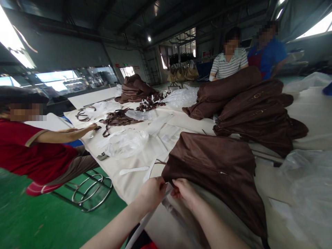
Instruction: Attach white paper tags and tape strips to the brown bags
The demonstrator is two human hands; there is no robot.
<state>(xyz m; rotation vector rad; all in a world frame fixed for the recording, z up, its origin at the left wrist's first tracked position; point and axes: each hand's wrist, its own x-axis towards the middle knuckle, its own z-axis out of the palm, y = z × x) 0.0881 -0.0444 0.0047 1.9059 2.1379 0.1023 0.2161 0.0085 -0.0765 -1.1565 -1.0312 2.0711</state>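
A dark brown leather bag (212,155) with a zipper lies flat on the table in front of me. At its near left corner, the fingers of my left hand (151,192) are curled closed. My right hand (185,193) is closed too, pinching the bag's edge a short way to the right. A pale strip (145,221) runs from between my hands down toward my lap; whether fingers also grip it is hidden. Just beyond my left hand lie a white ridged strip (134,170) and a white tag with a thin dark cord.
Stacked brown bags (256,110) rise at the right, with clear plastic (308,193) nearer me. Brown straps (121,118) and crumpled plastic bags (127,141) cover the table's left. A person in red (44,148) sits there handling straps; two people stand behind the stack.
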